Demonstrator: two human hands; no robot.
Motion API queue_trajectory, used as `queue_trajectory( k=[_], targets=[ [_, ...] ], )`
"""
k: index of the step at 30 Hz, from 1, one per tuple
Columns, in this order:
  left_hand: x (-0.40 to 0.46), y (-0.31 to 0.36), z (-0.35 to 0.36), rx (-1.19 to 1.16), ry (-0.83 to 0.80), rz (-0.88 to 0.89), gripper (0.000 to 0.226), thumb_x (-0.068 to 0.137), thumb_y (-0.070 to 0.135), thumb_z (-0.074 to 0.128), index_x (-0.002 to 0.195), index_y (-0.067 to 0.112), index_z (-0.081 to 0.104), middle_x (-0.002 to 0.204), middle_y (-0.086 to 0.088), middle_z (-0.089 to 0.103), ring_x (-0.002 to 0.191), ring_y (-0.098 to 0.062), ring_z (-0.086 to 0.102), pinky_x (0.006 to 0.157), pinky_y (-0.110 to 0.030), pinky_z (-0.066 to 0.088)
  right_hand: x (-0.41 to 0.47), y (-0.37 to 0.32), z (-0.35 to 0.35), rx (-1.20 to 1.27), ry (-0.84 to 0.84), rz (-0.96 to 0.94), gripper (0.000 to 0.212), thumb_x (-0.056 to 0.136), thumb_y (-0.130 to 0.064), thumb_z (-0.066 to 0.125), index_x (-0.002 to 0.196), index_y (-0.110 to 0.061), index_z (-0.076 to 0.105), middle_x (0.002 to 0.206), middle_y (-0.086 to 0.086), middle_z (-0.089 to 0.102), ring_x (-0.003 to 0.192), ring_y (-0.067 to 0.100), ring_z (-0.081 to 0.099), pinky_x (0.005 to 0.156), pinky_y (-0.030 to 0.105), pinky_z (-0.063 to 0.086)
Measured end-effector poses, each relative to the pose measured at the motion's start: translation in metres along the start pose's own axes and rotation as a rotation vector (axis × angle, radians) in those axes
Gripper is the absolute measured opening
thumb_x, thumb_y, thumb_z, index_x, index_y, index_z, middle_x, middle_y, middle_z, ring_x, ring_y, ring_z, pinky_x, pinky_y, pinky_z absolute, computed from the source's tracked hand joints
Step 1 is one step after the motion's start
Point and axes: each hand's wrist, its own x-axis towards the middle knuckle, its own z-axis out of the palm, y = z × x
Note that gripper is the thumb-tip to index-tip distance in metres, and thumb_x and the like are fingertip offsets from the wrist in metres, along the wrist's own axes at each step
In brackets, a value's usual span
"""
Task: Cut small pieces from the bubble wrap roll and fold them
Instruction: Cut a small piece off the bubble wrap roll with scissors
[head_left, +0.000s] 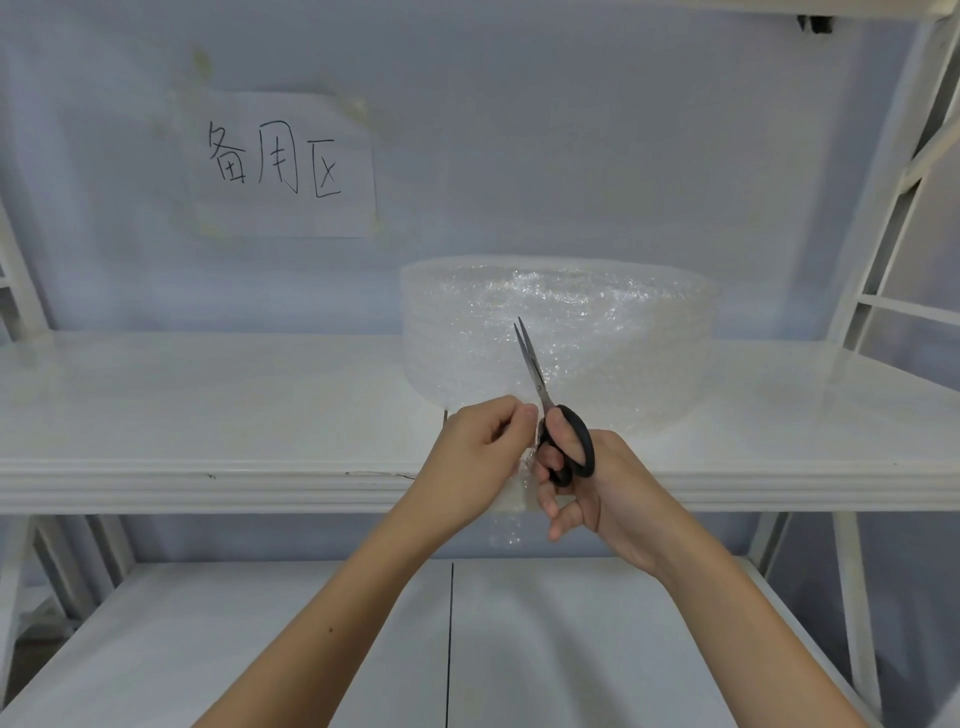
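Note:
A large clear bubble wrap roll (597, 332) lies on the white upper shelf (208, 415), right of centre. A loose sheet of it (511, 525) hangs forward over the shelf's front edge. My left hand (478, 447) pinches the sheet's edge between thumb and fingers. My right hand (587, 488) grips black-handled scissors (550, 415), fingers through the loops. The blades point up and away, slightly apart, over the wrap just right of my left hand.
A paper sign with handwritten characters (283, 163) is taped to the back wall. A lower white shelf (260, 649) lies below my arms. White frame uprights (883, 208) stand at the right and left sides.

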Motion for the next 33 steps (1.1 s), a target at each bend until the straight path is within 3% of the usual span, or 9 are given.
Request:
queue_trajectory(
  k=[4,10,14,17,20,24,28,31,33],
  targets=[
    [-0.002,0.0,-0.004,-0.004,0.007,-0.02,0.039,0.099,0.023,0.049,0.072,-0.004,0.049,0.062,-0.008,0.043,0.059,-0.015,0.039,0.056,-0.031,0.036,0.002,-0.002,0.003,0.009,-0.01,0.01,0.052,0.072,-0.059,0.058,0.066,-0.009,0.046,0.06,0.004,0.048,0.048,0.017,0.046,0.041,0.028,0.05],
    [-0.007,-0.005,-0.013,-0.003,0.012,-0.026,0.038,0.099,0.022,0.049,0.068,0.0,0.047,0.061,-0.005,0.044,0.058,-0.015,0.04,0.058,-0.031,0.036,0.008,-0.003,0.009,0.03,0.018,0.007,0.051,0.071,-0.058,0.059,0.067,-0.009,0.045,0.063,0.005,0.047,0.048,0.018,0.046,0.043,0.029,0.051],
    [-0.009,-0.008,-0.024,-0.034,0.065,-0.078,0.036,0.098,0.023,0.049,0.067,0.007,0.056,0.057,-0.001,0.049,0.055,-0.012,0.046,0.056,-0.026,0.04,0.005,-0.002,0.011,-0.035,0.077,-0.017,0.049,0.073,-0.053,0.063,0.068,-0.005,0.056,0.072,0.014,0.048,0.049,0.019,0.048,0.043,0.028,0.05],
    [-0.007,-0.008,-0.034,-0.101,0.1,-0.108,0.036,0.1,0.022,0.048,0.073,0.008,0.066,0.058,0.004,0.058,0.056,-0.011,0.054,0.058,-0.02,0.047,0.002,-0.005,0.007,-0.08,0.229,-0.072,0.04,0.079,-0.041,0.066,0.074,-0.002,0.065,0.082,0.01,0.064,0.051,0.017,0.055,0.039,0.027,0.048],
    [-0.003,-0.009,-0.043,-0.151,0.124,-0.125,0.036,0.102,0.021,0.047,0.077,0.008,0.069,0.063,0.003,0.062,0.057,-0.013,0.055,0.06,-0.024,0.049,-0.002,-0.018,-0.015,-0.101,0.431,-0.165,0.025,0.087,-0.029,0.064,0.081,-0.006,0.07,0.086,0.004,0.076,0.055,0.015,0.065,0.034,0.023,0.043],
    [-0.001,-0.012,-0.049,-0.165,0.13,-0.134,0.036,0.102,0.022,0.047,0.078,0.008,0.07,0.064,0.002,0.062,0.055,-0.012,0.054,0.061,-0.03,0.049,-0.011,-0.037,-0.058,-0.279,0.714,-0.231,0.031,0.085,-0.036,0.069,0.076,-0.007,0.07,0.08,0.005,0.075,0.052,0.014,0.067,0.034,0.023,0.034],
    [-0.002,-0.013,-0.05,-0.156,0.12,-0.14,0.036,0.102,0.022,0.047,0.078,0.008,0.07,0.065,0.002,0.063,0.054,-0.01,0.054,0.059,-0.027,0.049,-0.017,-0.05,-0.093,-0.627,0.877,-0.051,0.052,0.084,-0.051,0.065,0.073,-0.001,0.07,0.069,0.008,0.07,0.05,0.022,0.055,0.047,0.028,0.037],
    [-0.001,-0.014,-0.05,-0.14,0.11,-0.148,0.035,0.102,0.022,0.047,0.08,0.008,0.071,0.067,0.002,0.064,0.054,-0.009,0.054,0.059,-0.024,0.048,-0.009,-0.051,-0.119,-0.835,0.838,0.216,0.055,0.086,-0.046,0.065,0.077,0.008,0.069,0.063,0.015,0.068,0.048,0.025,0.056,0.049,0.027,0.044],
    [-0.001,-0.015,-0.051,-0.137,0.104,-0.156,0.035,0.102,0.022,0.047,0.082,0.007,0.072,0.069,0.002,0.065,0.055,-0.009,0.054,0.059,-0.024,0.048,0.002,-0.049,-0.134,-1.045,0.781,0.344,0.052,0.084,-0.045,0.066,0.072,0.005,0.065,0.059,0.017,0.068,0.047,0.027,0.058,0.053,0.028,0.049]
  ],
)
